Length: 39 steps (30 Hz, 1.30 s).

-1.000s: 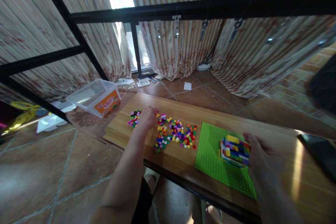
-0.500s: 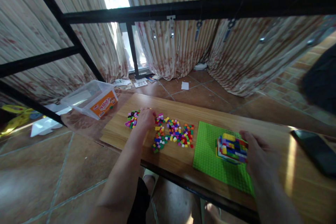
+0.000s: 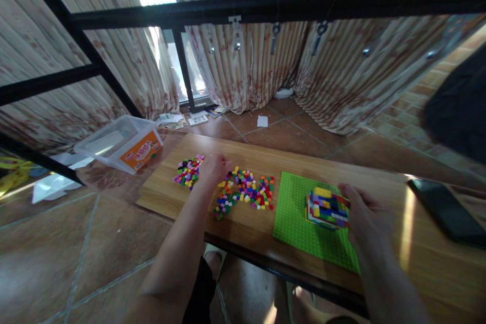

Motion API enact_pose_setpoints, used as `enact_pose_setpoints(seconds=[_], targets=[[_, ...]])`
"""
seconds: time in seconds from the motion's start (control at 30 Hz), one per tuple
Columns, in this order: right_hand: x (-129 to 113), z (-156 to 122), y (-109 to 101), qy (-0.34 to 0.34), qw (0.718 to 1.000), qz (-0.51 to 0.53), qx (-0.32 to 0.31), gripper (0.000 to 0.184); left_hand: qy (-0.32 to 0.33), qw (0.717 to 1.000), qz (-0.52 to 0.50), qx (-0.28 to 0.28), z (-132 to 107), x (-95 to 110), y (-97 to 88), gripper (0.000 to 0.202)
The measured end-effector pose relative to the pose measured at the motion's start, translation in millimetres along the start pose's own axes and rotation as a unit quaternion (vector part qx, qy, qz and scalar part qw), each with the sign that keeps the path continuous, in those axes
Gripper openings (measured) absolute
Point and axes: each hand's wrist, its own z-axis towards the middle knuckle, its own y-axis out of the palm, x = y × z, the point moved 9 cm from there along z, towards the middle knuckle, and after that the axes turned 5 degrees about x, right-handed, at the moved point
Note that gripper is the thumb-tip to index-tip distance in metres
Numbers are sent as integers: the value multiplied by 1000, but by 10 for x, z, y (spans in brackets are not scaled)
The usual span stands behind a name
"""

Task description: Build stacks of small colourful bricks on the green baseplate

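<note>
My left hand (image 3: 213, 169) rests on the wooden table (image 3: 250, 228) among a spread of small coloured bricks (image 3: 246, 192); its fingers are curled down into the pile and what they pinch is hidden. A smaller heap of bricks (image 3: 186, 172) lies just left of that hand. My right hand (image 3: 364, 212) grips the right side of a multicoloured stacked brick block (image 3: 327, 207) that stands on a green baseplate (image 3: 299, 223).
A dark phone (image 3: 444, 210) lies at the table's right end. A clear plastic box with an orange label (image 3: 121, 143) sits on the floor to the left, near scattered papers (image 3: 182, 119). Black metal bars (image 3: 266, 5) cross overhead, with curtains behind.
The view has drifted, shifting everything left. My left hand stays at the brick pile with small finger movement. My right hand keeps its hold on the block.
</note>
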Motion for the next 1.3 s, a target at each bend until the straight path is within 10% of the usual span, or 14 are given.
enact_pose_setpoints(seconds=[0.5,0.7,0.8,0.97,1.13,1.3], targets=[[-93,-73,33,18,1000,2,19,25,-1,1000,30,-8,-68,130,25,26],[-141,-67,-1,-2,999,-45,25,25,64,982,-162,-75,-174,341,-82,21],[-398,-134,6,-126,982,-137,37,24,74,915,-371,-139,-277,588,-113,22],[-924,-608,313,-391,905,-163,-53,16,-3,728,-618,-296,-653,1152,75,21],[-1068,-944,552,-441,870,-143,-167,20,-49,594,-691,-409,-964,1598,290,14],[-1005,-944,584,-425,867,-157,-208,22,-83,548,-710,-434,-1053,1739,404,12]])
